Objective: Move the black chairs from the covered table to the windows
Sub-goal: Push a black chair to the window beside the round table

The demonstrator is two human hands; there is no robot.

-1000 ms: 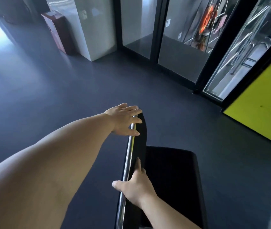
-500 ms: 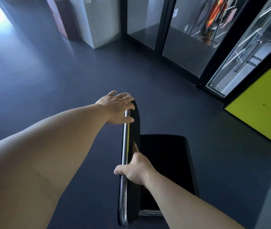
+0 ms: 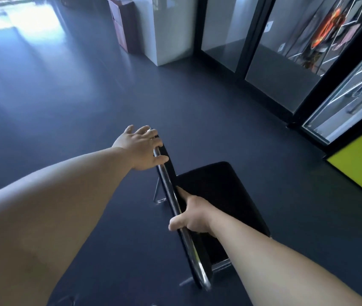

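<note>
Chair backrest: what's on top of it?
Both hands. The left hand rests flat over the far end of the chair's chrome rail; the right hand grips the rail nearer the camera. The rail beneath each hand is covered.

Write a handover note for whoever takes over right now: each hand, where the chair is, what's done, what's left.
Left hand: fingers lie across the top rail of the black chair, at its far end.
Right hand: grips the same rail nearer the body.
Chair: on the dark floor, short of the windows; the covered table is out of view.
Done: chair apparently taken from the table.
Left: bring it to the windows and release.
</note>
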